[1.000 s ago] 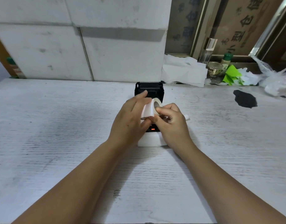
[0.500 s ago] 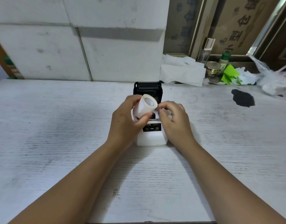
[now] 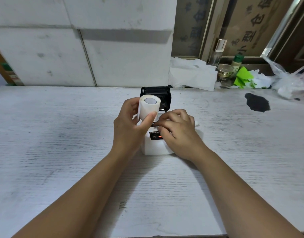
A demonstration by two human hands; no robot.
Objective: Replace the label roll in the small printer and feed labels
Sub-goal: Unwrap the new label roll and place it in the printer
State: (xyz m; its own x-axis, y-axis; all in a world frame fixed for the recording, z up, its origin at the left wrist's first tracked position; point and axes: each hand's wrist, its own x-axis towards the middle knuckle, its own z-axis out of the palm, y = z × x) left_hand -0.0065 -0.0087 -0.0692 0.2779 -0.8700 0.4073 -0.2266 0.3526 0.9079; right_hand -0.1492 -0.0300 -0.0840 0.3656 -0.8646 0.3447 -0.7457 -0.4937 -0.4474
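The left hand has lifted the label roll higher than half a second ago, its fingers wrapped around the roll, thumb on the near side, core end now facing up toward us. It sits above the small printer on the white tabletop. The right hand has dropped onto the printer's top, fingers curled together, covering part of the control panel. The black lid stands open behind.

A white wood-grain table carries a black stain at two o'clock. Behind it, near one o'clock, lie crumpled white paper, a glass jar, a green-capped bottle, green paper and a plastic bag.
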